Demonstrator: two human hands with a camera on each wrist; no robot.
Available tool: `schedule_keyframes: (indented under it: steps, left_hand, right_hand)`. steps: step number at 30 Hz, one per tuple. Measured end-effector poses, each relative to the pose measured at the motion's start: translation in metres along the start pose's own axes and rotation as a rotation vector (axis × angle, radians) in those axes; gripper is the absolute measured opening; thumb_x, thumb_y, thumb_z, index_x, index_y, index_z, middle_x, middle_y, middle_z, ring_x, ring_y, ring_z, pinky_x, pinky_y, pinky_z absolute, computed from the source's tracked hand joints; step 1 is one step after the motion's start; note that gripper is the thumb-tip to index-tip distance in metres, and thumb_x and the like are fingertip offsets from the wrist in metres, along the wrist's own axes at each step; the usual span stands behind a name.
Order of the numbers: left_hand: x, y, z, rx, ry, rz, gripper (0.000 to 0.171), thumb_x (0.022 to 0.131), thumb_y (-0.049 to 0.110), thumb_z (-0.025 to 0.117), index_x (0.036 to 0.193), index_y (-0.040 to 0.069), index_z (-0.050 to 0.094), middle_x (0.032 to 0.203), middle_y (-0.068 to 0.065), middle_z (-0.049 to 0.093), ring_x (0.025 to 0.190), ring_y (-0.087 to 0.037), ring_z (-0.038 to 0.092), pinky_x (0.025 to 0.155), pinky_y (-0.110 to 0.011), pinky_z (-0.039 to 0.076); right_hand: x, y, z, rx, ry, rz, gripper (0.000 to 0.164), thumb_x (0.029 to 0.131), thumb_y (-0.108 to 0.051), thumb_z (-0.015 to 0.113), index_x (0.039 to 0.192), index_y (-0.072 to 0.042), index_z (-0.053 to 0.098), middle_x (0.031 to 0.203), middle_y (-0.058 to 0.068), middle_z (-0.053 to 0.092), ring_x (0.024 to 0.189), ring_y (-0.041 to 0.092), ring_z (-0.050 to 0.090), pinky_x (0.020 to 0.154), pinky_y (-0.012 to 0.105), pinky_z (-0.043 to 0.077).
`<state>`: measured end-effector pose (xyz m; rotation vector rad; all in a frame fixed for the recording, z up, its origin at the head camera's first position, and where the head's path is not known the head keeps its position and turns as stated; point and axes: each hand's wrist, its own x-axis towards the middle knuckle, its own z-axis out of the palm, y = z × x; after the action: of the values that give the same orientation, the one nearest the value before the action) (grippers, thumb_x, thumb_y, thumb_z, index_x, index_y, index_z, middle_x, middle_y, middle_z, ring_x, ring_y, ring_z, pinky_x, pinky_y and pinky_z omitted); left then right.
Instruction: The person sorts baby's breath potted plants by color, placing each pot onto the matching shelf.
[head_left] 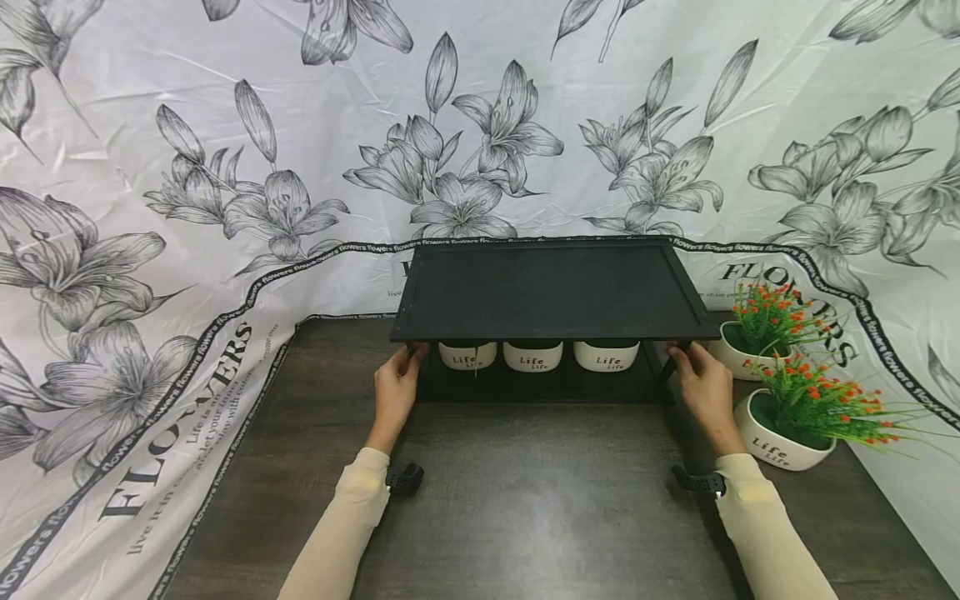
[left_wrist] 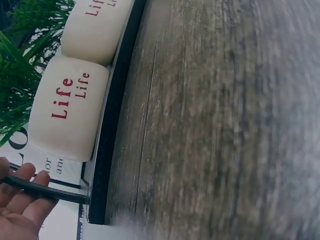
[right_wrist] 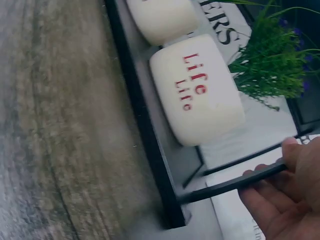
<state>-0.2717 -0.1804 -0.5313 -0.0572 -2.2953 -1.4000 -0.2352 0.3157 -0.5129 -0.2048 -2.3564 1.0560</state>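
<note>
A black two-tier shelf [head_left: 547,290] stands at the back of the table. On its lower board sit three white "Life" pots, one at the left [head_left: 467,358], one in the middle [head_left: 533,358] and one at the right [head_left: 607,358]. My left hand [head_left: 396,392] grips the front left leg [left_wrist: 65,195] between thumb and fingers. At the other end, my right hand [head_left: 703,387] holds the front right leg [right_wrist: 220,190] the same way. The wrist views show green plants [right_wrist: 280,65] in the pots, with purple blooms on the right one; the top board hides them from the head view.
Right of the shelf stand two more white pots with orange-flowered plants, one behind [head_left: 753,354] and one in front [head_left: 787,442], close to my right forearm. A white flower-printed cloth [head_left: 300,125] hangs behind the dark wooden table [head_left: 510,500] and along its sides.
</note>
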Motion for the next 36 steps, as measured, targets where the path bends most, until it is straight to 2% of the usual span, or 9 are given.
schedule_keyframes:
  steps: [4, 11, 17, 21, 22, 26, 29, 32, 36]
  left_hand:
    - [0.000, -0.001, 0.001, 0.002, 0.003, 0.006, 0.020, 0.108, 0.024, 0.066, 0.109, 0.008, 0.078, 0.057, -0.001, 0.050, 0.048, -0.004, 0.031, 0.052, -0.026, 0.029]
    - [-0.003, -0.002, 0.000, 0.009, 0.009, 0.012, 0.021, 0.107, 0.024, 0.067, 0.109, 0.007, 0.078, 0.058, -0.005, 0.052, 0.050, -0.005, 0.036, 0.054, -0.026, 0.033]
    - [-0.005, -0.003, -0.001, -0.004, 0.006, -0.017, 0.033, 0.107, 0.022, 0.068, 0.134, 0.003, 0.074, 0.074, -0.024, 0.070, 0.057, -0.009, 0.048, 0.060, -0.026, 0.041]
    - [-0.005, -0.004, -0.001, 0.000, 0.003, -0.024, 0.032, 0.107, 0.025, 0.068, 0.131, 0.004, 0.076, 0.067, -0.015, 0.064, 0.054, -0.008, 0.045, 0.056, -0.026, 0.037]
    - [-0.004, -0.004, -0.001, 0.001, 0.003, -0.023, 0.031, 0.107, 0.026, 0.068, 0.129, 0.006, 0.077, 0.065, -0.012, 0.061, 0.053, -0.008, 0.043, 0.055, -0.026, 0.036]
    - [-0.004, -0.005, -0.001, 0.003, 0.008, -0.022, 0.026, 0.107, 0.029, 0.067, 0.124, 0.012, 0.079, 0.061, 0.002, 0.048, 0.050, -0.008, 0.036, 0.052, -0.027, 0.031]
    - [-0.005, -0.004, 0.000, 0.000, 0.012, -0.026, 0.029, 0.108, 0.029, 0.066, 0.129, 0.014, 0.078, 0.060, 0.003, 0.046, 0.050, -0.006, 0.033, 0.051, -0.026, 0.029]
    - [-0.006, -0.005, 0.001, -0.010, 0.016, -0.022, 0.030, 0.108, 0.028, 0.065, 0.133, 0.013, 0.077, 0.060, -0.003, 0.049, 0.050, -0.005, 0.031, 0.052, -0.027, 0.029]
    - [-0.006, -0.005, 0.001, -0.021, 0.023, -0.024, 0.032, 0.108, 0.025, 0.066, 0.136, 0.012, 0.075, 0.073, -0.020, 0.068, 0.055, -0.005, 0.039, 0.057, -0.026, 0.034]
  right_hand:
    - [-0.002, 0.001, -0.009, -0.054, -0.006, 0.007, 0.024, 0.107, -0.029, 0.068, 0.115, -0.008, 0.078, 0.096, 0.017, 0.078, 0.073, -0.015, 0.047, 0.068, 0.018, 0.039]
    - [-0.015, 0.000, -0.024, -0.055, 0.061, -0.036, 0.024, 0.106, -0.019, 0.068, 0.121, -0.003, 0.078, 0.102, 0.021, 0.081, 0.075, -0.030, 0.047, 0.068, 0.003, 0.038]
    - [-0.032, -0.005, -0.046, -0.026, -0.046, -0.029, 0.027, 0.110, -0.020, 0.061, 0.122, -0.002, 0.076, 0.103, 0.022, 0.080, 0.077, -0.028, 0.055, 0.067, 0.000, 0.046]
    - [-0.043, 0.000, -0.062, -0.023, -0.076, -0.032, 0.026, 0.110, -0.019, 0.063, 0.124, -0.003, 0.077, 0.102, 0.021, 0.080, 0.077, -0.026, 0.060, 0.067, 0.002, 0.049]
    - [-0.046, 0.002, -0.066, -0.025, -0.077, -0.033, 0.025, 0.109, -0.020, 0.064, 0.124, -0.004, 0.077, 0.101, 0.018, 0.081, 0.077, -0.025, 0.061, 0.066, 0.003, 0.049]
    - [-0.058, 0.010, -0.084, -0.029, -0.070, -0.039, 0.024, 0.108, -0.020, 0.066, 0.124, -0.006, 0.078, 0.093, -0.009, 0.080, 0.076, -0.021, 0.065, 0.066, 0.004, 0.050]
    - [-0.066, 0.016, -0.097, -0.027, -0.069, -0.043, 0.024, 0.108, -0.018, 0.066, 0.123, -0.004, 0.077, 0.092, -0.030, 0.072, 0.076, -0.021, 0.066, 0.066, 0.004, 0.050]
    - [-0.073, 0.022, -0.108, -0.015, -0.063, -0.031, 0.023, 0.107, -0.015, 0.067, 0.122, -0.001, 0.077, 0.091, -0.039, 0.067, 0.075, -0.022, 0.066, 0.065, 0.005, 0.051]
    - [-0.082, 0.033, -0.123, 0.033, -0.059, -0.003, 0.024, 0.106, -0.010, 0.067, 0.122, 0.006, 0.075, 0.090, -0.040, 0.067, 0.075, -0.018, 0.068, 0.065, 0.008, 0.053]
